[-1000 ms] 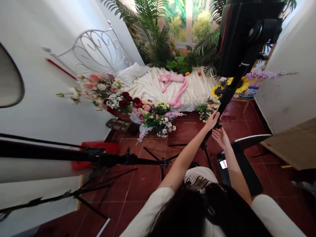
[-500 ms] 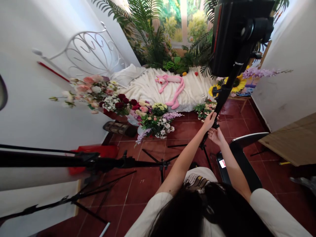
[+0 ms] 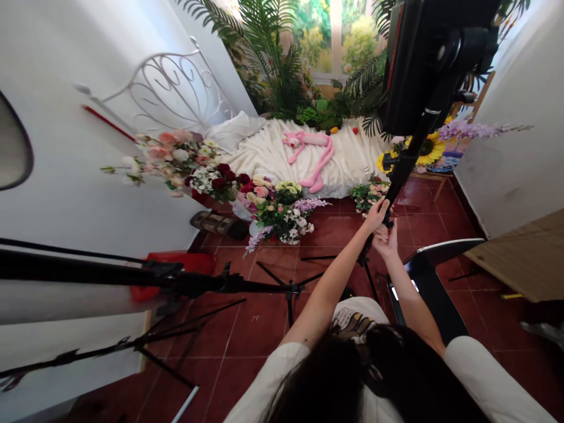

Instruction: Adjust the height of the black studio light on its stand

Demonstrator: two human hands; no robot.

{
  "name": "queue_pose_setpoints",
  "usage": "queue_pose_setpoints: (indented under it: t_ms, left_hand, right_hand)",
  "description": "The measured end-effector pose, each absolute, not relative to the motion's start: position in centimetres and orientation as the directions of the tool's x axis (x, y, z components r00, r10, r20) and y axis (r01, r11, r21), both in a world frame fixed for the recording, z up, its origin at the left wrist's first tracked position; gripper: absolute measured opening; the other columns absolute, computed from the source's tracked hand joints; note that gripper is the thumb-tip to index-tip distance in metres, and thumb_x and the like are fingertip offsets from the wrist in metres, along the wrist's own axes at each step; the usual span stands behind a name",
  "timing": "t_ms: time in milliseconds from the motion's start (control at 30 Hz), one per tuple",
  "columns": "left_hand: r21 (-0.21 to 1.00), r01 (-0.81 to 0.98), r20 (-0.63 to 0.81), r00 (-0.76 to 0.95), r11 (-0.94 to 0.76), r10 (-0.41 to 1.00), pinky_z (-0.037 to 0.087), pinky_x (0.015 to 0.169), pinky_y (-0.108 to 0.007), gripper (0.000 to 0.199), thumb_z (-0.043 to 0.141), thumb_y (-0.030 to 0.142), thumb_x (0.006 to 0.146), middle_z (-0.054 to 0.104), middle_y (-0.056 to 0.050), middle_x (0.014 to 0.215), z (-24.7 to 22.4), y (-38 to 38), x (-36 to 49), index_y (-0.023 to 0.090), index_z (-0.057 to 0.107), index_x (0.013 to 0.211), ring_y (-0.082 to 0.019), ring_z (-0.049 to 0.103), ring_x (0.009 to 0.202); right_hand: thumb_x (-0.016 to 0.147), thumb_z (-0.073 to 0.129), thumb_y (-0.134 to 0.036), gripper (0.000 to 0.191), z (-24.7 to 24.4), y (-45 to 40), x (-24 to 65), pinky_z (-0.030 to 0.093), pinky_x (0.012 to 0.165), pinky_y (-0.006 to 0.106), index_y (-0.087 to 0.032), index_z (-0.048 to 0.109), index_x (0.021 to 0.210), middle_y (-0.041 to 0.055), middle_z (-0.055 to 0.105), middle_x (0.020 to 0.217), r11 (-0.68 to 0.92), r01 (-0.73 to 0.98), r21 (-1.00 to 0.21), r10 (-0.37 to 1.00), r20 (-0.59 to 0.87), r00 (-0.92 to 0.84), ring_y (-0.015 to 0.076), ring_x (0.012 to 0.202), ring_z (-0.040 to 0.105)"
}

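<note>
A black light stand (image 3: 402,170) leans up toward the top right, with a large black lamp housing (image 3: 423,64) at its upper end. My left hand (image 3: 376,215) is wrapped round the stand's pole. Just below it, my right hand (image 3: 385,239) has its fingers bent together at a joint of the stand; the small part under them is hidden. The stand's dark legs (image 3: 368,270) reach the red tiled floor below my hands.
A second black stand (image 3: 198,284) crosses from the left. At the right are a black chair (image 3: 434,288) and a wooden panel (image 3: 524,252). Ahead, flowers (image 3: 282,211) stand before a bed with a white cover (image 3: 348,167) and a pink plush toy (image 3: 315,140).
My right hand has moved up slightly and its fingers, spread before, are now bent in at the stand. The view has shifted a little, so the scene sits farther right.
</note>
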State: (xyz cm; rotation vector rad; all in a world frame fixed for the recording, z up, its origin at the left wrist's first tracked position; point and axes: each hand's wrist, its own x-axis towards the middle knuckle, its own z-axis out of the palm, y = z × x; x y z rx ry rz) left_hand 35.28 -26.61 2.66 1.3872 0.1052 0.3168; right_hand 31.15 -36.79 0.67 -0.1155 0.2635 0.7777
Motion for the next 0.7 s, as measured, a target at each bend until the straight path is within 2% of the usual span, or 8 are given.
queue_pose_setpoints:
  t_ms: [133,200,267,367,467,533,600,700]
  left_hand:
    - [0.975,-0.152,0.102,0.955,0.164,0.28,0.056,0.076,-0.028,0.059,0.06,0.076,0.095,0.068,-0.002,0.075,2.6,-26.7,35.4,0.018,0.066,0.083,-0.013,0.063,0.071]
    - [0.976,-0.148,0.096,0.952,0.162,0.29,0.056,0.077,-0.028,0.058,0.059,0.074,0.096,0.067,-0.002,0.074,2.4,-26.7,35.5,0.018,0.066,0.083,-0.014,0.063,0.071]
    - [0.978,-0.15,0.099,0.947,0.148,0.306,0.056,0.08,-0.029,0.056,0.058,0.072,0.098,0.067,-0.002,0.074,2.2,-26.8,35.7,0.019,0.066,0.082,-0.014,0.064,0.073]
    - [0.979,-0.167,0.12,0.937,0.119,0.327,0.055,0.083,-0.029,0.056,0.056,0.071,0.099,0.068,-0.003,0.075,2.0,-27.0,35.8,0.019,0.065,0.081,-0.015,0.064,0.077]
    - [0.978,-0.177,0.134,0.938,0.107,0.318,0.053,0.082,-0.029,0.059,0.055,0.075,0.098,0.066,-0.002,0.075,2.1,-27.1,35.6,0.02,0.064,0.079,-0.015,0.062,0.076]
    - [0.978,-0.175,0.133,0.941,0.111,0.31,0.053,0.082,-0.029,0.06,0.055,0.077,0.097,0.066,-0.002,0.075,2.2,-27.1,35.5,0.02,0.062,0.078,-0.015,0.061,0.076]
    - [0.978,-0.173,0.13,0.942,0.116,0.311,0.053,0.082,-0.028,0.06,0.055,0.077,0.097,0.067,-0.002,0.077,2.3,-27.1,35.4,0.02,0.062,0.077,-0.015,0.062,0.077]
    - [0.978,-0.17,0.124,0.942,0.124,0.312,0.053,0.083,-0.028,0.059,0.055,0.075,0.098,0.067,-0.003,0.077,2.3,-27.1,35.5,0.02,0.063,0.078,-0.015,0.062,0.077]
  right_hand:
    - [0.108,0.062,-0.042,0.06,0.8,-36.7,31.4,0.036,0.036,0.012,-0.026,0.024,0.064,-0.0103,0.033,0.047,0.676,-0.714,0.181,0.736,-0.214,0.642,0.005,0.04,0.037]
    - [0.109,0.06,-0.041,0.058,0.7,-36.6,31.7,0.037,0.036,0.013,-0.027,0.024,0.065,-0.0105,0.031,0.047,0.672,-0.713,0.198,0.74,-0.2,0.642,0.0055,0.04,0.036]
    - [0.107,0.061,-0.036,0.057,0.6,-36.5,32.2,0.036,0.035,0.013,-0.027,0.024,0.065,-0.011,0.027,0.047,0.705,-0.706,0.062,0.695,-0.254,0.672,0.0059,0.039,0.031]
    - [0.094,0.072,-0.021,0.057,0.6,-36.6,32.8,0.026,0.035,0.016,-0.026,0.025,0.063,-0.0118,0.021,0.048,0.67,-0.604,-0.431,0.494,-0.348,0.797,0.0071,0.041,0.02]
    - [0.077,0.075,-0.012,0.052,1.0,-37.8,33.1,0.026,0.044,0.021,-0.025,0.028,0.06,-0.0091,0.024,0.053,0.312,-0.221,-0.924,0.221,-0.156,0.963,0.0098,0.05,0.023]
    - [0.072,0.069,-0.009,0.043,1.4,-39.0,33.1,0.031,0.052,0.024,-0.024,0.032,0.057,-0.0052,0.031,0.058,-0.06,0.099,-0.993,0.185,0.087,0.979,0.0128,0.058,0.03]
    - [0.07,0.062,-0.009,0.035,1.8,-40.1,33.0,0.035,0.06,0.027,-0.024,0.033,0.056,-0.0018,0.036,0.064,-0.32,0.322,-0.891,0.236,0.254,0.938,0.0156,0.064,0.033]
    - [0.078,0.058,-0.015,0.033,2.9,-40.6,33.0,0.044,0.069,0.031,-0.026,0.033,0.06,0.0,0.038,0.069,-0.391,0.451,-0.802,0.162,0.422,0.892,0.0181,0.068,0.038]
